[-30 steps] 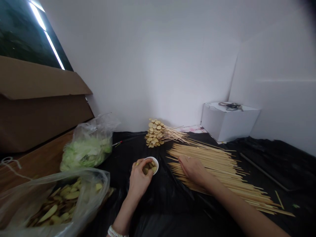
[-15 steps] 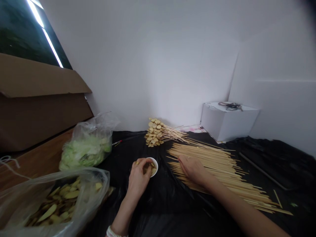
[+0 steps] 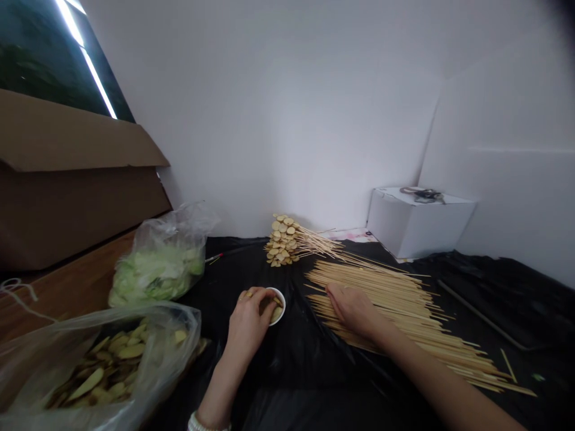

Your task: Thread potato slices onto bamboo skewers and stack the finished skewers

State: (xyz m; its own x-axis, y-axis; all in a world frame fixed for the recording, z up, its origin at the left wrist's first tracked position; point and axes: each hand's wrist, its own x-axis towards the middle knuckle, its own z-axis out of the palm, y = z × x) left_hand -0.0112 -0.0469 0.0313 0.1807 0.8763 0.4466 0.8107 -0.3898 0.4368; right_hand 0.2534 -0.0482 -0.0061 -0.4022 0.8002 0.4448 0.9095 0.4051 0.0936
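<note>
A small white cup (image 3: 283, 304) with potato slices (image 3: 277, 312) in it stands on the black plastic sheet. My left hand (image 3: 251, 317) reaches over its left side, thumb and index finger curled inside the rim around some slices. Those fingertips partly hide what they pinch. Over the left ends of a wide layer of bamboo skewers (image 3: 404, 317) lies my right hand (image 3: 353, 305). Its fingers are bent together at the skewers, the grip partly hidden beneath the hand. Behind the cup is a pile of potato slices on skewers (image 3: 283, 239).
At the lower left a clear plastic bag (image 3: 191, 323) holds loose potato slices. Another bag (image 3: 157, 269) behind it contains pale green pieces. A cardboard box (image 3: 81, 197) stands at the left, a white box (image 3: 417, 224) at the back right. A white wall rises behind.
The view has shifted slightly. My left hand and the cup have moved a little left and nearer. My right hand stays at the skewers.
</note>
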